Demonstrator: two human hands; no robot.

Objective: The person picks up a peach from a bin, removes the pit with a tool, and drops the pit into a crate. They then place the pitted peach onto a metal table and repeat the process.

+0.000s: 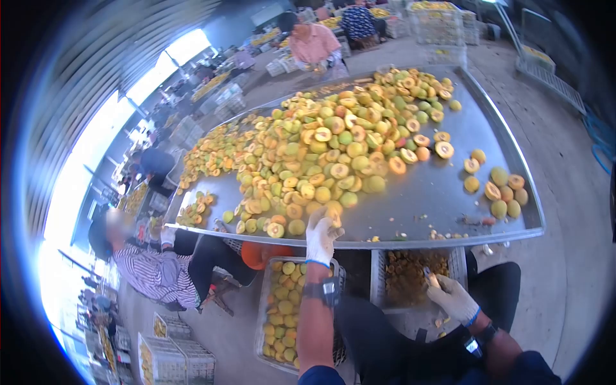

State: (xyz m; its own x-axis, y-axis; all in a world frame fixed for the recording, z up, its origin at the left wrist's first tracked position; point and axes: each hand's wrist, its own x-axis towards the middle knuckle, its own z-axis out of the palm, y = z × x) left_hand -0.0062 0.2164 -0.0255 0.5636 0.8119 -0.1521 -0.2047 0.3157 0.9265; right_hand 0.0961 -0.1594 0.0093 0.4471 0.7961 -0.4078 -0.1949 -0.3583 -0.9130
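Note:
My left hand [323,239], in a white knit glove, is at the near edge of the metal table [423,205]. Its fingers close on a yellow peach half [334,215] beside the big heap of cut peaches [333,135]. My right hand [453,301], gloved too, is lower, in front of a crate of brown pits [414,273]. It grips a small hand tool [428,276] with a short metallic tip; the palm hides most of it. Below my left forearm stands a crate of yellow peaches [282,308].
Several whole and halved peaches [504,192] lie at the table's right end, near pit scraps. A seated person in a striped shirt [157,273] is at left, and a person in pink [314,45] across the table. Stacked crates [436,29] stand behind.

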